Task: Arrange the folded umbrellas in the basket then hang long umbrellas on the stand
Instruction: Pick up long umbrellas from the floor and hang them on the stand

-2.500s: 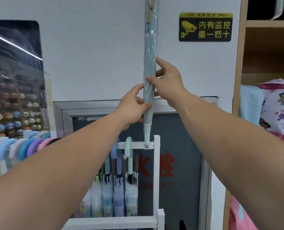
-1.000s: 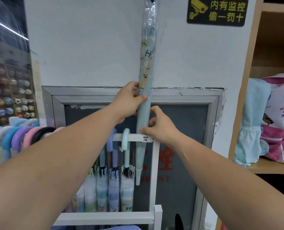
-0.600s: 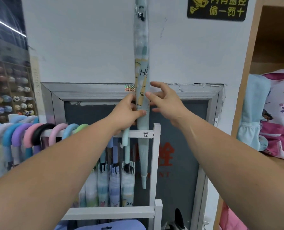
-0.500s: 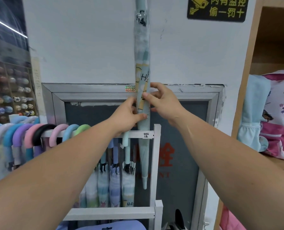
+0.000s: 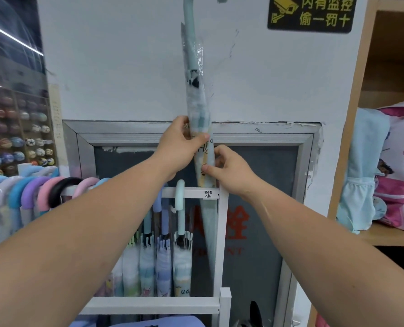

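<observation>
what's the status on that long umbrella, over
Left hand and right hand both gripping the long umbrella, upright. Tip below the top rail, handle not yet hooked. Mint handle hooked close beside it.

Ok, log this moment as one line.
phase: hanging | left hand: grips long umbrella | right hand: pinches it lower down | lower end: behind stand rail | handle: above rail, not hooked

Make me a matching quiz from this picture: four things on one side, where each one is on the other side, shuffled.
1 wrapped long umbrella
2 black handle
3 yellow-lettered sign
4 pink backpack

A on the wooden shelf
B hooked over the white rail
C gripped by the left hand and right hand
D high on the wall

Pairs: 1-C, 2-B, 3-D, 4-A
</observation>
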The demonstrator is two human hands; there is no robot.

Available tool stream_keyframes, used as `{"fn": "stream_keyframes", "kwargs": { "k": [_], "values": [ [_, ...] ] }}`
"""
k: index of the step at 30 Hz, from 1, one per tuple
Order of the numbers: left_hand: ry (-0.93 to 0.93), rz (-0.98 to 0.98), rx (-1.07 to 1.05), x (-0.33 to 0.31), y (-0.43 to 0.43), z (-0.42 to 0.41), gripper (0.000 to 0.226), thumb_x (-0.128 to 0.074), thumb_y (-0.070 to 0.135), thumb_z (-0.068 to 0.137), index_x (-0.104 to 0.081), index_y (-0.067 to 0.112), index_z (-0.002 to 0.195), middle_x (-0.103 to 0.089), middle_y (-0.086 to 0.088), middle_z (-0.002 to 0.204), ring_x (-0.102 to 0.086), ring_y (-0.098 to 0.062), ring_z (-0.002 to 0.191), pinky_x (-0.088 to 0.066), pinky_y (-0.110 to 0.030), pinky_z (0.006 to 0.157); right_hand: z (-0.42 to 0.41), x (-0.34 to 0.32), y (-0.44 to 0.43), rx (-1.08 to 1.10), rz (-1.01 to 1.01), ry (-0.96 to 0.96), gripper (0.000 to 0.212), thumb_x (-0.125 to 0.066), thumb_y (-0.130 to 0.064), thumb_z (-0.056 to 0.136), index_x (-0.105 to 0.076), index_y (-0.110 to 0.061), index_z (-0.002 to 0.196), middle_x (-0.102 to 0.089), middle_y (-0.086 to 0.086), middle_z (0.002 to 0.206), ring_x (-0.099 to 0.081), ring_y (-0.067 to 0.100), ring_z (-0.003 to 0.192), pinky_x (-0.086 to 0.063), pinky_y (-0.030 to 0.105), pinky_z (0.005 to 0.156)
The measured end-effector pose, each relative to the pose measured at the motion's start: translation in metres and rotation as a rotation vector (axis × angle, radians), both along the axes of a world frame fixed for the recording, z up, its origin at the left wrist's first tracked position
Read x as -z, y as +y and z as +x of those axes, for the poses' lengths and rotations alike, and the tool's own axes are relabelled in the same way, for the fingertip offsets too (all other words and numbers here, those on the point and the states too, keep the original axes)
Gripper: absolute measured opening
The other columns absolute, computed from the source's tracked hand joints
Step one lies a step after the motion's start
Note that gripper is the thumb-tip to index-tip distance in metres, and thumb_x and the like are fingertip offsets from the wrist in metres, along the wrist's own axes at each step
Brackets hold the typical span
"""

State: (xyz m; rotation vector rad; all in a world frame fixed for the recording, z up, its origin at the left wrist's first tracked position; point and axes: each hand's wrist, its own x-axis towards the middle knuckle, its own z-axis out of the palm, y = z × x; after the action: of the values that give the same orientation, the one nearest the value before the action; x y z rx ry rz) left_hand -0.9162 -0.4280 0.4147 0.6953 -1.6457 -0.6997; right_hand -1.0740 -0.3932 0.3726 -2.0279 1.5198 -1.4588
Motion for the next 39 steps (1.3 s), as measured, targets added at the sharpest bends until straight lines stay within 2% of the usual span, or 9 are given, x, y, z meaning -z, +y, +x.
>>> {"fn": "stream_keyframes", "kwargs": {
  "k": [3, 8, 12, 17, 20, 22, 29, 34, 39],
  "values": [
    [0.035, -0.054, -0.096, -0.005, 0.006, -0.007, 0.032, -0.077, 0.032, 0.085, -0.056, 0.026, 0.109, -0.067, 0.009, 0.099, -0.065, -0.006, 0.086, -0.056, -0.028, 0.072, 0.001, 0.005, -0.001, 0.040, -0.014, 0.045, 0.024, -0.075, -0.030, 0.086, -0.058, -0.020, 0.101, -0.062, -0.008, 0.079, -0.058, 0.009, 0.071, -0.045, 0.027, 0.065],
    [-0.006, 0.009, -0.025, 0.000, 0.003, -0.011, 0.025, -0.074, 0.018, 0.088, -0.058, 0.020, 0.108, -0.072, 0.003, 0.101, -0.071, -0.017, 0.091, -0.060, -0.037, 0.075, -0.008, 0.003, 0.002, 0.066, 0.017, 0.015, 0.030, -0.082, -0.037, 0.077, -0.064, -0.020, 0.093, -0.070, -0.006, 0.079, -0.066, 0.010, 0.071, -0.050, 0.026, 0.065],
    [-0.064, 0.075, 0.156, 0.010, 0.001, -0.006, 0.045, -0.071, 0.004, 0.089, -0.050, 0.022, 0.124, -0.076, -0.001, 0.108, -0.075, -0.019, 0.095, -0.061, -0.036, 0.073, -0.021, -0.013, 0.004, -0.112, 0.025, -0.353, 0.029, -0.073, -0.029, 0.090, -0.064, -0.019, 0.115, -0.075, 0.005, 0.103, -0.074, 0.019, 0.092, -0.057, 0.035, 0.076],
    [-0.100, 0.118, 0.244, 0.024, -0.001, -0.005, 0.051, -0.072, 0.000, 0.088, -0.048, 0.018, 0.130, -0.076, -0.009, 0.104, -0.075, -0.023, 0.094, -0.057, -0.028, 0.064, -0.015, -0.028, 0.000, -0.165, -0.032, -0.313, 0.034, -0.069, -0.026, 0.094, -0.061, -0.019, 0.127, -0.075, 0.000, 0.108, -0.073, 0.012, 0.097, -0.059, 0.028, 0.078],
    [-0.128, 0.125, 0.262, 0.027, -0.002, -0.004, 0.054, -0.074, 0.000, 0.086, -0.049, 0.018, 0.130, -0.076, -0.009, 0.105, -0.075, -0.022, 0.094, -0.059, -0.031, 0.067, -0.011, -0.027, -0.008, -0.172, -0.036, -0.287, 0.030, -0.073, -0.022, 0.090, -0.065, -0.016, 0.119, -0.076, 0.006, 0.108, -0.073, 0.023, 0.101, -0.059, 0.047, 0.090],
    [-0.173, 0.131, 0.249, 0.027, -0.004, -0.002, 0.056, -0.076, 0.000, 0.083, -0.050, 0.018, 0.129, -0.076, -0.010, 0.105, -0.075, -0.024, 0.094, -0.062, -0.040, 0.074, -0.012, -0.024, -0.012, -0.168, -0.024, -0.273, 0.028, -0.073, -0.019, 0.090, -0.065, -0.016, 0.116, -0.076, 0.008, 0.108, -0.072, 0.025, 0.102, -0.058, 0.050, 0.092],
    [-0.141, 0.151, 0.200, 0.016, -0.009, 0.004, 0.041, -0.071, 0.014, 0.090, -0.057, 0.023, 0.127, -0.074, -0.004, 0.109, -0.072, -0.019, 0.101, -0.059, -0.042, 0.089, -0.013, 0.002, -0.012, -0.151, 0.066, -0.160, 0.031, -0.078, -0.013, 0.086, -0.064, -0.013, 0.114, -0.075, 0.006, 0.109, -0.072, 0.022, 0.101, -0.059, 0.040, 0.091],
    [-0.156, 0.131, 0.190, 0.022, -0.010, 0.005, 0.026, -0.067, 0.009, 0.094, -0.065, 0.026, 0.113, -0.076, -0.003, 0.103, -0.074, -0.018, 0.096, -0.059, -0.034, 0.079, -0.013, 0.010, -0.009, -0.146, 0.096, -0.120, 0.031, -0.078, -0.012, 0.086, -0.065, -0.013, 0.114, -0.076, 0.005, 0.106, -0.073, 0.020, 0.100, -0.059, 0.038, 0.091],
    [-0.210, 0.160, 0.144, 0.033, -0.014, 0.004, 0.025, -0.071, 0.007, 0.089, -0.067, 0.019, 0.111, -0.077, -0.007, 0.103, -0.073, -0.025, 0.099, -0.061, -0.042, 0.085, -0.021, -0.008, 0.007, -0.177, 0.163, -0.105, 0.024, -0.077, -0.022, 0.087, -0.069, -0.024, 0.110, -0.077, -0.004, 0.103, -0.072, 0.008, 0.095, -0.054, 0.023, 0.081]
  ]
}}
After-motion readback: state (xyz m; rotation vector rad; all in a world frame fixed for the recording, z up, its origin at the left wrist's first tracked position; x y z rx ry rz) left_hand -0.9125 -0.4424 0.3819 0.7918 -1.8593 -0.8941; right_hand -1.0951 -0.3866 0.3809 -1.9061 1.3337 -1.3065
